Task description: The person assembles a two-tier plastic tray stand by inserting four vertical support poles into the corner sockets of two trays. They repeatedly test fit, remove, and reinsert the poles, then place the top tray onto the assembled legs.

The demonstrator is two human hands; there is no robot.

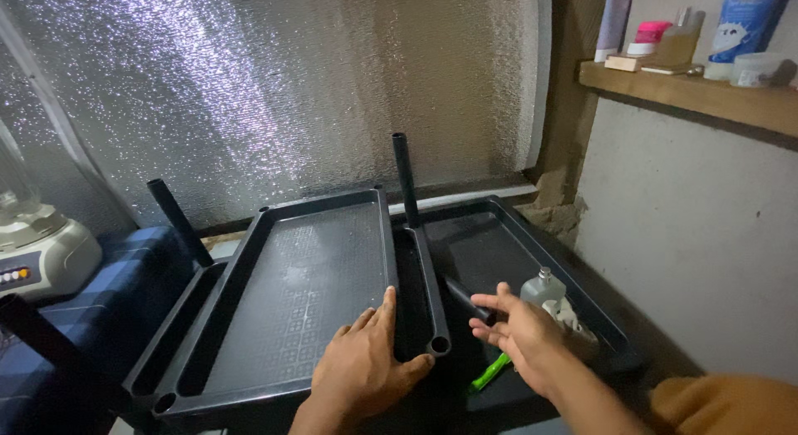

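The left hand point(366, 368) rests flat on the upper black tray point(299, 277), fingers over its near rim; right of that tray, the right hand point(519, 331) hovers open above a green stick point(489, 373), a small bottle point(542, 287) just beyond.

Upper black tray point(299, 285): rectangular, patterned floor, raised rim, lay flat and slightly askew atop lower black tray point(499, 244). Black pole point(405, 177) stood upright from upper tray's far right corner. Short black tube point(464, 295) lay right of upper tray, inside lower tray. Open socket point(439, 345) sat at upper tray's near right corner.
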